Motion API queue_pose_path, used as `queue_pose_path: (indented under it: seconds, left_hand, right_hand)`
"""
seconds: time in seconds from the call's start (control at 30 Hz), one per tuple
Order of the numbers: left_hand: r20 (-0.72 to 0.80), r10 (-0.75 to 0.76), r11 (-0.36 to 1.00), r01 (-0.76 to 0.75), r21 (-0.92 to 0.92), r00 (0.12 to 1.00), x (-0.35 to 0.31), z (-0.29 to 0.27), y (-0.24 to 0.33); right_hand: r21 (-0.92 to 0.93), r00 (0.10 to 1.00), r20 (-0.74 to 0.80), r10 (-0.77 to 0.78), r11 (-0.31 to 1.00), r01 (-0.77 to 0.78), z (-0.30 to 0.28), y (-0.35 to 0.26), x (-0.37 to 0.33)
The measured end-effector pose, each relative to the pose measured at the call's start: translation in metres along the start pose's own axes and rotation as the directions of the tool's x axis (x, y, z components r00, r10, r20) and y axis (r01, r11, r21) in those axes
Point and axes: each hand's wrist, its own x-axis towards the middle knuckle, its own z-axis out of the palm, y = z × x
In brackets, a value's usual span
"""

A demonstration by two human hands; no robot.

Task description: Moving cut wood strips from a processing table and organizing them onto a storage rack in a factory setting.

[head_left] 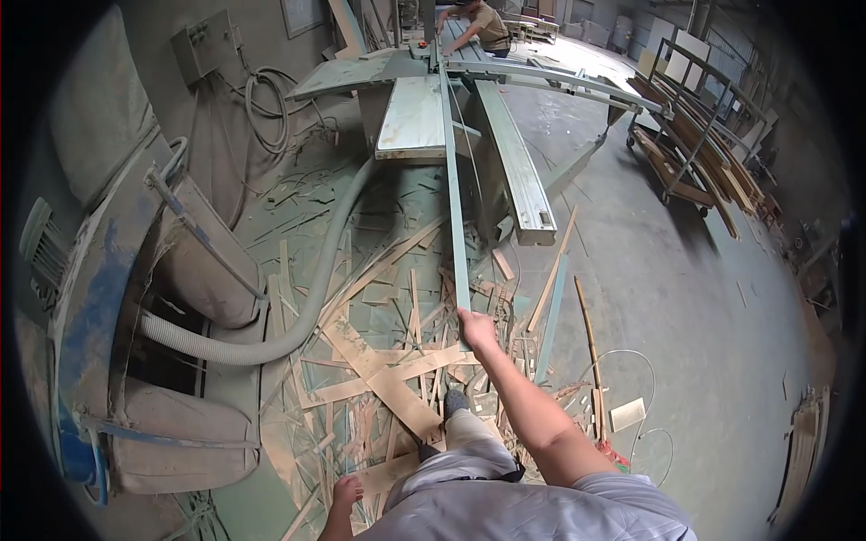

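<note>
My right hand [479, 332] is stretched forward, its fingers closed round the near end of a long, narrow board strip [455, 216]. From my hand the pale greenish strip runs away to the sliding table saw [413, 117], between its cast table and a long metal rail [516, 167]. Down by my left side hangs my left hand [347, 490], fingers loosely curled, with nothing seen in them. At the saw's far end a person [487, 27] leans over the machine with both arms reaching onto it.
Wood offcuts [388, 379] litter the floor around my feet. A ribbed hose [298, 329] curves from the dust collector [117, 334] on the left to beneath the saw. Toward the right stands a wheeled rack [681, 167] loaded with boards. A thin pole [588, 338] lies nearer me.
</note>
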Motion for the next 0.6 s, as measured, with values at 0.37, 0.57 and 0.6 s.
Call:
queue_pose_path:
  seconds: [0.37,0.57,0.6]
  left_hand:
    - [0.001,0.004,0.998,-0.004,0.06,1.0,-0.008,-0.001,-0.004]
    - [0.019,0.041,0.999,-0.041,0.016,0.999,-0.003,0.003,0.0]
    - [0.031,0.043,0.999,-0.043,-0.019,0.999,0.0,0.001,-0.002]
  right_hand:
    - [0.021,0.998,-0.007,-0.056,0.998,0.056,0.001,0.035,0.008]
    - [0.027,0.999,0.005,-0.036,0.999,0.035,-0.006,0.038,-0.005]
    - [0.026,0.999,0.006,-0.036,0.999,0.036,-0.006,0.037,-0.008]
